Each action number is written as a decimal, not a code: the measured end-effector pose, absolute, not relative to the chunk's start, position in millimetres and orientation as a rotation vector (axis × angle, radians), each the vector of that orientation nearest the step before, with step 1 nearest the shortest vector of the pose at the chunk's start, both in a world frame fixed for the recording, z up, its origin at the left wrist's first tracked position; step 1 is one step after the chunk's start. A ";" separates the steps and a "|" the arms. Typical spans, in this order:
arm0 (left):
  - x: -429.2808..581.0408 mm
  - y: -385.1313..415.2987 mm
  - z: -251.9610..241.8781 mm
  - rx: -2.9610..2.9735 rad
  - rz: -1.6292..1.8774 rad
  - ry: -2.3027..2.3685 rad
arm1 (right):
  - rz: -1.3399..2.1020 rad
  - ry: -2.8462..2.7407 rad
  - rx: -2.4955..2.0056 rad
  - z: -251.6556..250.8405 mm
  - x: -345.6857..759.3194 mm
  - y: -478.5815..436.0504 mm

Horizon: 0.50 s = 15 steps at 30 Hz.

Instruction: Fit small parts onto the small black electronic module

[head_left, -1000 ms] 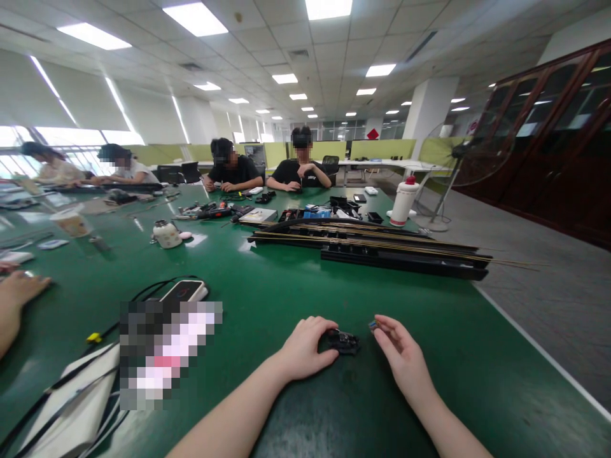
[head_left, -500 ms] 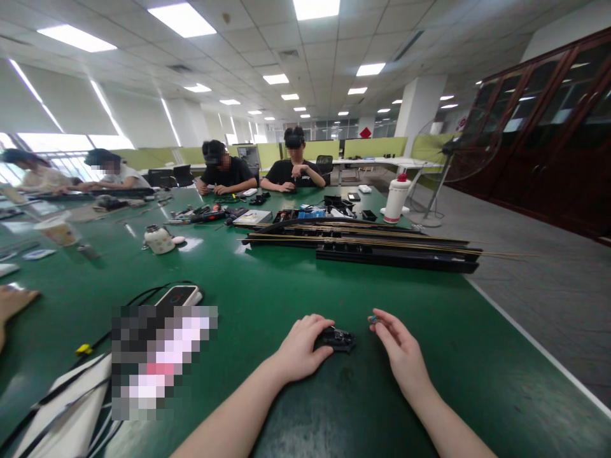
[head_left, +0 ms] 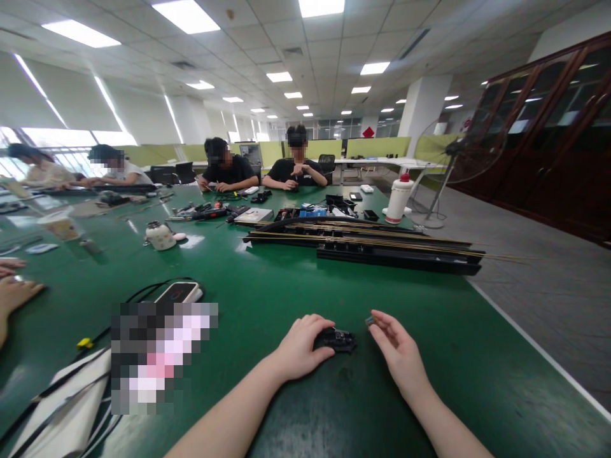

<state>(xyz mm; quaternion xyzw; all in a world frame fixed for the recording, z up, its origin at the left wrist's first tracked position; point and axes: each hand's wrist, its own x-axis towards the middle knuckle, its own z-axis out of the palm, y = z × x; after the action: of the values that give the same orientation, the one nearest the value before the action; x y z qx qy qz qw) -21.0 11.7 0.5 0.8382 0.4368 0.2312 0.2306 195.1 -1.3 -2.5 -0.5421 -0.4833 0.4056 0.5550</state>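
While the left hand (head_left: 303, 348) curls its fingers around one small black part (head_left: 340, 340) lying on the green table (head_left: 267, 286), the right hand (head_left: 398, 353) pinches one tiny bluish piece (head_left: 370, 320) between thumb and forefinger, just beside that part but not touching it. The step in hand looks like fitting the two together, which calls for careful lining up. Farther off are one white device (head_left: 179, 292), one stack of long black rails (head_left: 382, 251), one white bottle (head_left: 398, 199) and four seated people.

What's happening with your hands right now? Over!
Left hand holding small black part on green table. Right hand pinching tiny piece beside it, not touching. Nothing between them.
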 end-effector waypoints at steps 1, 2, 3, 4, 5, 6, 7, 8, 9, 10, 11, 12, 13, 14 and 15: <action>-21.0 11.9 0.3 2.307 0.630 1.203 | 0.963 -1.156 -1.279 -4.3 195.0 -0.7; -21.0 12.0 0.2 2.309 0.624 1.205 | 0.961 -1.171 -1.275 -6.0 194.9 -0.2; -20.8 12.2 0.2 2.311 0.619 1.209 | 0.957 -1.187 -1.273 -7.5 194.9 0.1; -20.6 12.3 0.3 2.311 0.617 1.214 | 0.951 -1.214 -1.270 -8.7 194.9 0.2; -20.4 12.4 0.6 2.309 0.616 1.217 | 0.944 -1.243 -1.275 -9.6 194.9 0.0; -20.2 12.4 0.9 2.306 0.615 1.220 | 0.931 -1.273 -1.285 -10.1 194.8 -0.5; -20.0 12.4 1.4 2.302 0.612 1.222 | 0.920 -1.306 -1.300 -10.3 194.7 -1.1; -19.9 12.3 1.9 2.298 0.610 1.222 | 0.912 -1.345 -1.316 -10.2 194.5 -2.0; -19.9 12.2 2.5 2.295 0.608 1.219 | 0.901 -1.380 -1.335 -9.7 194.2 -3.1; -19.9 12.0 3.0 2.294 0.608 1.216 | 0.891 -1.410 -1.347 -9.0 193.7 -4.2; -20.1 11.9 3.5 2.294 0.609 1.213 | 0.878 -1.445 -1.352 -8.1 193.0 -5.4; -20.3 11.7 3.8 2.296 0.611 1.209 | 0.859 -1.486 -1.346 -7.0 192.2 -6.6; -20.6 11.6 4.1 2.299 0.614 1.204 | 0.836 -1.529 -1.330 -6.0 191.3 -7.7; -20.8 11.5 4.2 2.302 0.616 1.200 | 0.812 -1.581 -1.304 -5.0 190.4 -8.7; -21.0 11.5 4.1 2.306 0.615 1.194 | 0.784 -1.628 -1.274 -4.1 189.5 -9.4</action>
<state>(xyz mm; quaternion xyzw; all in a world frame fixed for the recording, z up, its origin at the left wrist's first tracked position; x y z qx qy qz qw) -21.0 11.5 4.1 0.8401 0.4350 0.2240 0.2341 189.5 -9.4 -4.1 -0.5151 -0.6580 0.3171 0.4486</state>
